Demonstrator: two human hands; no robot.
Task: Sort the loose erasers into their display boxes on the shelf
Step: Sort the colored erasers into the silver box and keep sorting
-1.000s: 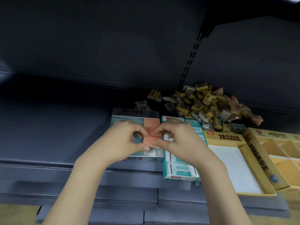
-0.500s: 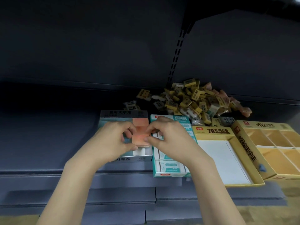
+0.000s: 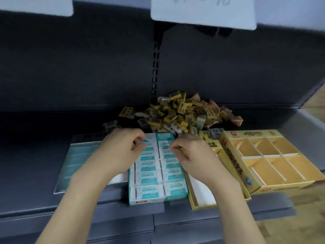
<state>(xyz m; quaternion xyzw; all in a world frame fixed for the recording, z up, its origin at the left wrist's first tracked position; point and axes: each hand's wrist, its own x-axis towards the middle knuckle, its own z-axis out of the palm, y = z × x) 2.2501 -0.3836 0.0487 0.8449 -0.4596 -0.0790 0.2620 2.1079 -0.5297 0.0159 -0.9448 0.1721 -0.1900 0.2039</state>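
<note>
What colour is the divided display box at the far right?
Yellow, with dark lettering on its side: the divided display box, seen in the head view.

Hardly any print I can read here. Divided yellow box (image 3: 233, 156) to my right has big black Korean lettering along its side wall and a red logo tag at the corner, too blurred to spell out. Yellow erasers in the pile (image 3: 181, 111) carry dark print, unreadable. Shelf tag (image 3: 202, 11) overhead shows faint scribbles, illegible.
</note>
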